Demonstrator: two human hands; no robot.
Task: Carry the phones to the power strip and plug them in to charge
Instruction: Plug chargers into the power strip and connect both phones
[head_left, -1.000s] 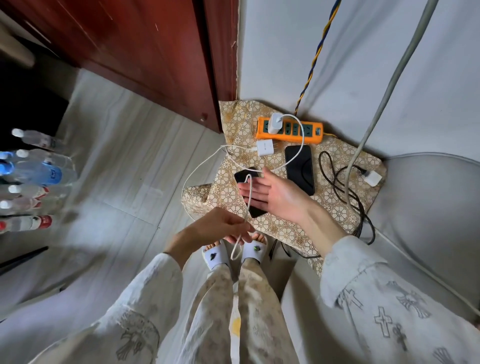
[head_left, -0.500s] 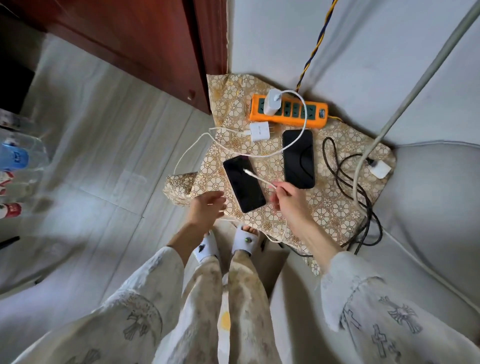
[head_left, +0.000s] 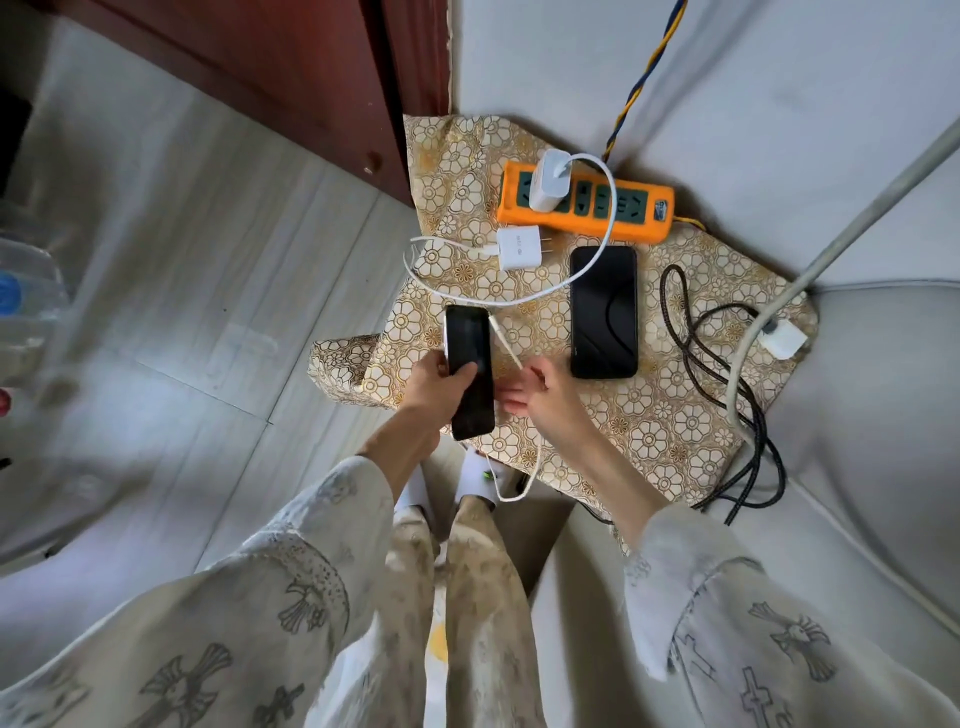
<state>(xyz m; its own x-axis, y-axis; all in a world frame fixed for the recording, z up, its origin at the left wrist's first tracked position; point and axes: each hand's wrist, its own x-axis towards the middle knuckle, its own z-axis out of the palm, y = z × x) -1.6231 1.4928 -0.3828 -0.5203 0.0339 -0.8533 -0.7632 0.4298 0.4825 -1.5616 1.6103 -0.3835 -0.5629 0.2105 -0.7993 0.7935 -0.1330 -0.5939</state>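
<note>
My left hand (head_left: 431, 387) grips a black phone (head_left: 470, 369) by its lower half, lifted a little above the gold floral cloth (head_left: 649, 426). Just to its right, my right hand (head_left: 540, 395) pinches the white charging cable (head_left: 506, 345) near its plug tip, which points up toward the phone's top edge. A second black phone (head_left: 603, 312) lies flat on the cloth further right. The orange power strip (head_left: 587, 200) sits at the back by the wall, with one white charger (head_left: 550, 182) plugged in. Another white charger (head_left: 519, 248) lies unplugged in front of it.
A black braided cable (head_left: 748, 415) coils at the cloth's right edge beside a white adapter (head_left: 784, 338) on a grey cord. A red-brown wooden cabinet (head_left: 291, 67) stands at the back left. Water bottles (head_left: 26, 291) are on the floor at far left. A grey sofa cushion (head_left: 883, 441) is at right.
My left hand has taken hold of the left phone and raised it off the cloth. My right hand has stayed on the white cable's end, now close beside the phone.
</note>
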